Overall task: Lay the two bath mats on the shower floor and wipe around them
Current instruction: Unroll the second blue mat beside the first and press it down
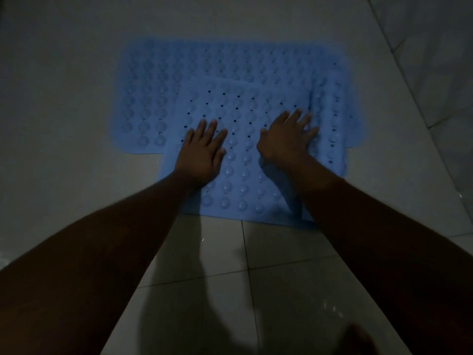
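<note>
- Lighting is dim; fine detail is hard to read.
- Near mat (245, 175): blue, studded, flat on the tiled floor (281, 278). Its far part overlaps the far mat (153, 93).
- Far mat: partly covered by the near mat; its right end appears folded or raised, unclear.
- Left hand (202, 149): fingers spread, palm flat on the near mat, grasping nothing.
- Right hand (286, 139): spread flat near that mat's right edge, grasping nothing.
</note>
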